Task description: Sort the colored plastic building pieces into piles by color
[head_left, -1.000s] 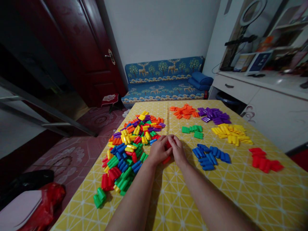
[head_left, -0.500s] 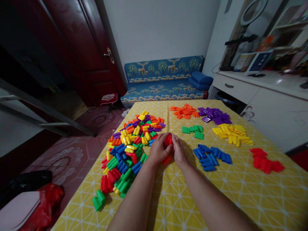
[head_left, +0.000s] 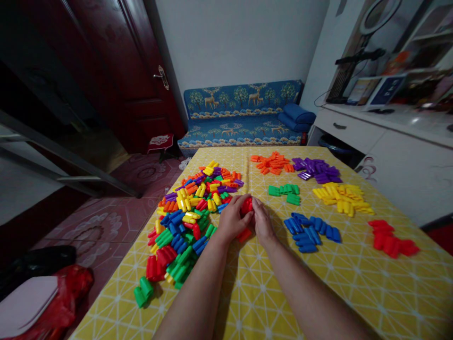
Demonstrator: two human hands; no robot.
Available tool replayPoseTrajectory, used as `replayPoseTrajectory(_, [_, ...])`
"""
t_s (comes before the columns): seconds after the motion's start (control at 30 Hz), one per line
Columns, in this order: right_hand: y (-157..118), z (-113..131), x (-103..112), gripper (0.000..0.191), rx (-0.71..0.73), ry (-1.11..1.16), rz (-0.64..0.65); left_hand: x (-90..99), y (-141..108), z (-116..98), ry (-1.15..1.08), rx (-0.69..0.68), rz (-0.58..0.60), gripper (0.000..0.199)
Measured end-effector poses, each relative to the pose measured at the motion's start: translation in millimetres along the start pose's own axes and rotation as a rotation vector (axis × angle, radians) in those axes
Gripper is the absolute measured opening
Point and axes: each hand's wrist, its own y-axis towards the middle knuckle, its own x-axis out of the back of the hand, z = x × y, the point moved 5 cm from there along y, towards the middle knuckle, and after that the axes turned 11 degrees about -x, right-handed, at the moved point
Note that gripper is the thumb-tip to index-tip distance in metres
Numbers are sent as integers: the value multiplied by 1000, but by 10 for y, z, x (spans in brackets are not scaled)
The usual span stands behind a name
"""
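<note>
A: Start at the left edge. What's there?
B: A green ribbed block point(head_left: 143, 290) beside a mixed heap of plastic blocks point(head_left: 183, 200), on a yellow patterned tablecloth point(head_left: 247, 304).

A: And the hands?
B: The left hand point(head_left: 230, 221) is curled round a red block point(head_left: 247, 205), and the right hand point(head_left: 262, 223) closes on its other side. An orange-red block point(head_left: 244, 234) lies just below, near the left palm.

A: What's just changed?
B: The fingers have parted slightly over the red block, so more of it shows. I'd say it's being handled, not let go. Whether it's one block or several, I can't tell.

A: Further right?
B: An orange group point(head_left: 274, 163), then a small green group point(head_left: 284, 190), blue blocks point(head_left: 313, 233), a purple group point(head_left: 320, 170), a yellow group point(head_left: 332, 191), and red blocks point(head_left: 391, 244) furthest right.
</note>
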Motion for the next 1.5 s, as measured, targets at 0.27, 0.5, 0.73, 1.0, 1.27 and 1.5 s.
replayPoseTrajectory(0.27, [-28, 40, -11, 42, -97, 174, 41, -20, 3, 15, -3, -26, -40, 58])
replayPoseTrajectory(0.5, [-130, 237, -49, 40, -10, 89, 59, 7, 3, 10, -46, -53, -96, 57])
replayPoseTrajectory(0.73, [-138, 232, -7, 34, 48, -11, -19, -22, -8, 26, -55, -54, -47, 55])
replayPoseTrajectory(1.0, [-152, 227, 77, 39, 17, 17, -112, -40, -16, -12, -4, -32, 18, 48])
replayPoseTrajectory(1.27, [-241, 525, 347, 36, 124, -113, -203, -53, -51, 18, -69, 2, 65, 56])
replayPoseTrajectory(1.5, [-332, 1082, 2047, 42, 277, -901, -766, -74, -36, 60, -96, 6, 64, 45])
